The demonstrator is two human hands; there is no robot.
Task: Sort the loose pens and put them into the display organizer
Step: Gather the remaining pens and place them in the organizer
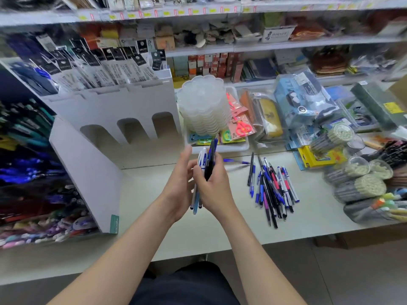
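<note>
Both hands meet above the middle of the counter around a bundle of pens (208, 164), blue, black and white, standing nearly upright. My right hand (214, 186) grips the bundle with curled fingers. Against its left side lies my left hand (180, 183), fingers fairly straight, cradling the lower ends that stick out below. A pile of loose pens (273, 188) in blue, black, pink and white lies on the counter to the right. One blue pen (236, 161) lies alone behind the hands. The white cardboard display organizer (123, 128), with arched slots, stands at the left.
A stack of clear plastic trays (203, 106) sits in a white bin with packaged scissors (240, 126) behind the hands. Tubs of pencils (361, 186) and bagged stationery crowd the right. Racks of pens fill the far left. The counter's front edge (198, 256) runs near my body.
</note>
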